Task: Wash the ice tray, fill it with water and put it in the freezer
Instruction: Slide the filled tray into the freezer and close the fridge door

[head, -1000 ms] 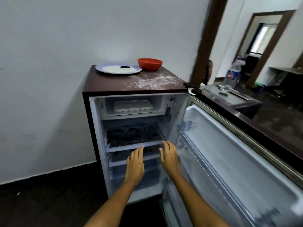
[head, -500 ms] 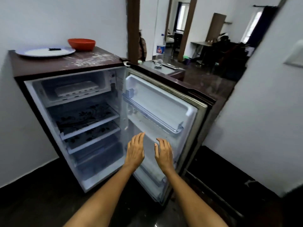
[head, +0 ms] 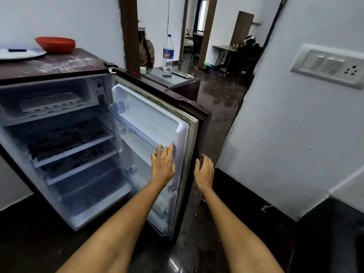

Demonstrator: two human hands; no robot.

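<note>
Standing wide open, 1 small fridge (head: 59,134) is seen with 2 patterned shelves (head: 71,138) and 1 white ice tray (head: 50,102) lying flat in the freezer compartment at top left, its cells blurred. 2 hands are raised at the door (head: 157,123): the left hand (head: 162,164), fingers spread, rests on the door's inner shelf rail; the right hand (head: 203,171), fingers loosely curled and empty, is held at the door's outer edge.
</note>
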